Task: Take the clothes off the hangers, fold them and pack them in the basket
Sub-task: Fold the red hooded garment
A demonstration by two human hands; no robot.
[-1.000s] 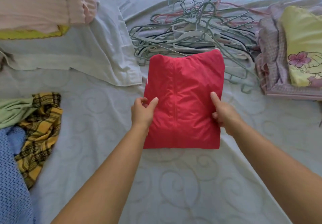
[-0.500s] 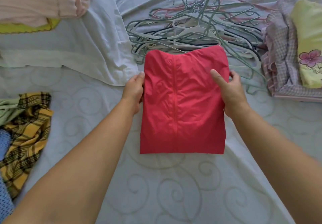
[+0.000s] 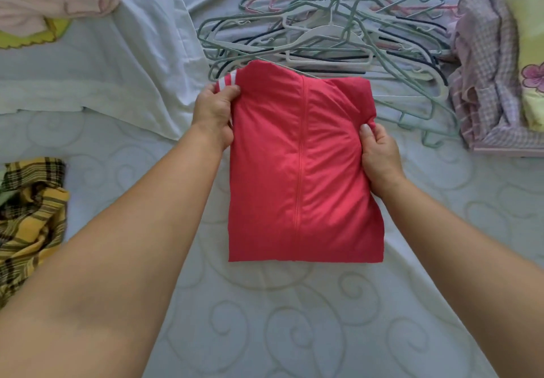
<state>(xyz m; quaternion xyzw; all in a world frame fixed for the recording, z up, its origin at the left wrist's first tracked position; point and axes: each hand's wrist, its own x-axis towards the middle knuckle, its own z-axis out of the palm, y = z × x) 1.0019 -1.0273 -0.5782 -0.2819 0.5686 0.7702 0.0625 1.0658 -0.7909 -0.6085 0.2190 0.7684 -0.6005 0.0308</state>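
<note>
Folded red garment, centre seam running lengthwise, lying on the patterned bed. The left hand grips its upper left corner, where white stripes show; the right hand pinches its right edge, thumb on top. Beyond it, a heap of empty hangers. Right: folded checked clothes. Left: yellow plaid cloth and white sheet.

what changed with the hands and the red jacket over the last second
Both hands slid up the sides of the folded red jacket toward its far end. The left hand now pinches the top left corner, baring white stripes, and the right hand grips the right edge, bunching the cloth. The jacket's far end has lifted off the bed. The hanger pile and clothes stacks lie unchanged.
</note>
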